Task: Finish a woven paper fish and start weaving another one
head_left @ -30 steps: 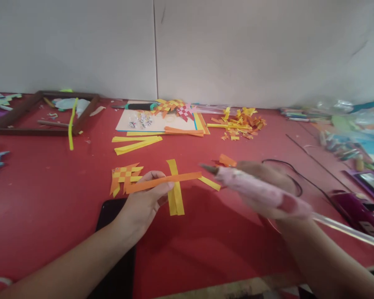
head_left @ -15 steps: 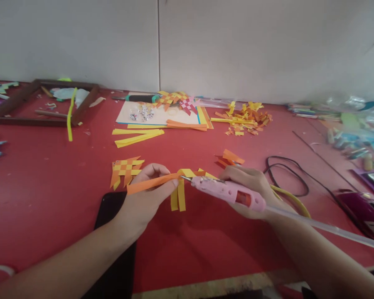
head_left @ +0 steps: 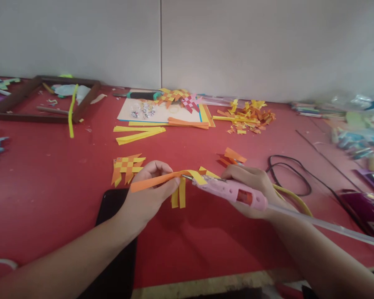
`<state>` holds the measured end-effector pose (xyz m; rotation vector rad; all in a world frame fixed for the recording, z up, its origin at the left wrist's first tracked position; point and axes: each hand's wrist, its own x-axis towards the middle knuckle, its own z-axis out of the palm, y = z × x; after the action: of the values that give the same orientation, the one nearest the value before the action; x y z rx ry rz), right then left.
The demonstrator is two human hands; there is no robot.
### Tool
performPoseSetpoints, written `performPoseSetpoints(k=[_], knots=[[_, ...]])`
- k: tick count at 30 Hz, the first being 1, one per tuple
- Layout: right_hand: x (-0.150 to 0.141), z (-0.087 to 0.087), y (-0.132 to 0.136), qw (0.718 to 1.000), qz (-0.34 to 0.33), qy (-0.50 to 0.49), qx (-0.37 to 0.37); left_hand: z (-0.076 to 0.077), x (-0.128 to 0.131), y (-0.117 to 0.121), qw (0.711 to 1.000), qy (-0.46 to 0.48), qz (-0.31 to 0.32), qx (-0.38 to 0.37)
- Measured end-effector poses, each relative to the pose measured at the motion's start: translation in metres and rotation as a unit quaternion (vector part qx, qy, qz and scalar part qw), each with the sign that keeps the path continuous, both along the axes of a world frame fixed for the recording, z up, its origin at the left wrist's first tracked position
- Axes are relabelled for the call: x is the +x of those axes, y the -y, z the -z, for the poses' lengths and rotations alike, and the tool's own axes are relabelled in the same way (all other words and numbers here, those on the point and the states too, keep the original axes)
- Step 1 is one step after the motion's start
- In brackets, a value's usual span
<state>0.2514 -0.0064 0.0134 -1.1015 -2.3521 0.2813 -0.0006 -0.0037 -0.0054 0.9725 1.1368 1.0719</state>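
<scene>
Between thumb and fingers, my left hand (head_left: 152,187) pinches orange and yellow paper strips (head_left: 156,181) that cross one another. Two yellow ends (head_left: 178,195) hang below the pinch, and another yellow strip (head_left: 198,176) bends over toward the right. My right hand (head_left: 249,187) is wrapped round a pink hot glue gun (head_left: 232,192), with a long clear glue stick (head_left: 324,226) coming out of its back. The gun's metal tip meets the strips beside my left thumb. Left of my left hand lies a woven orange and yellow paper fish (head_left: 127,166).
A black phone (head_left: 115,232) lies under my left forearm. Behind are yellow strips (head_left: 140,135), a white sheet (head_left: 127,112) with googly eyes, a green-handled cutter (head_left: 143,96) and paper scraps (head_left: 252,118). A wooden frame (head_left: 28,117) stands left; a black cord (head_left: 286,158) and purple device (head_left: 361,209) lie right.
The yellow strip at the glue gun's tip has unfolded to the right and now lies over the nozzle end. Both hands keep nearly the same place; the view has shifted slightly.
</scene>
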Motion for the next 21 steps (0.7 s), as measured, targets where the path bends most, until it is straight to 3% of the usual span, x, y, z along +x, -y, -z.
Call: performPoseSetpoints(k=[21], knots=[[0.0003, 0.0044, -0.0004, 1.0, 0.018, 0.003, 0.011, -0.0005, -0.0013, 0.0015, 0.999, -0.042, 0.016, 0.004]])
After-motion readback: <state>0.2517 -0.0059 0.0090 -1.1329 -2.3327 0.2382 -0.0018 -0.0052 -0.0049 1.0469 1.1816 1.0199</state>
